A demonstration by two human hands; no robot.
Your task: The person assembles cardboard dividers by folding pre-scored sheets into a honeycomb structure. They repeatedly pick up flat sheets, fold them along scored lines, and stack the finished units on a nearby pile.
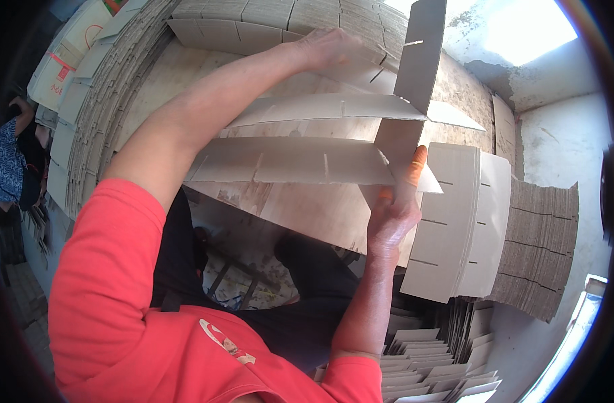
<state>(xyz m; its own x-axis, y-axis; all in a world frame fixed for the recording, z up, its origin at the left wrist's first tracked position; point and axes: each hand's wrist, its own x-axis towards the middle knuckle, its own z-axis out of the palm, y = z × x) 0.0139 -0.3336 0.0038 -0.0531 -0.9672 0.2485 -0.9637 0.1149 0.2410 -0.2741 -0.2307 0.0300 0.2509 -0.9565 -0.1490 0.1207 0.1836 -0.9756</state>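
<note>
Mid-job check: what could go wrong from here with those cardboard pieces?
The upright crosspiece is held near its close end by the right hand, so it might twist or bend at its slots. The left forearm crosses above the long slotted strips; lowering it could knock them askew. The card stack sits close beside the right hand and might get bumped.

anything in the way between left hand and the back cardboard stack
Nothing visible stands between the left hand and the back cardboard stack; two long slotted strips are nearer the body. Contact is unclear.
</note>
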